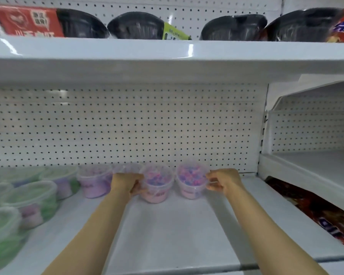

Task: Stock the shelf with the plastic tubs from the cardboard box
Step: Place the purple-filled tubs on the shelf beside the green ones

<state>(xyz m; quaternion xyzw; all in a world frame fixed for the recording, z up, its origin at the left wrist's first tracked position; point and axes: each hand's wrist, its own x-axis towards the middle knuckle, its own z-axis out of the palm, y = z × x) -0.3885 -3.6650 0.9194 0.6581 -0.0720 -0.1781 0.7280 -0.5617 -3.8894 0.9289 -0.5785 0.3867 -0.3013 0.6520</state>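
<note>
Two clear plastic tubs with pink and blue contents stand side by side at the back of the white shelf [167,225], near the pegboard. My left hand [128,183] grips the left side of the left tub [157,182]. My right hand [223,181] pinches the right rim of the right tub [191,180]. Both tubs rest upright on the shelf. A purple tub [94,180] stands just left of my left hand, with another clear tub [130,167] behind it. The cardboard box is out of view.
Several green and purple tubs [32,199] fill the shelf's left side. Black bowls [136,25] and red packets line the upper shelf [167,54]. A neighbouring shelf unit [310,175] stands to the right, with red packets [326,221] below it.
</note>
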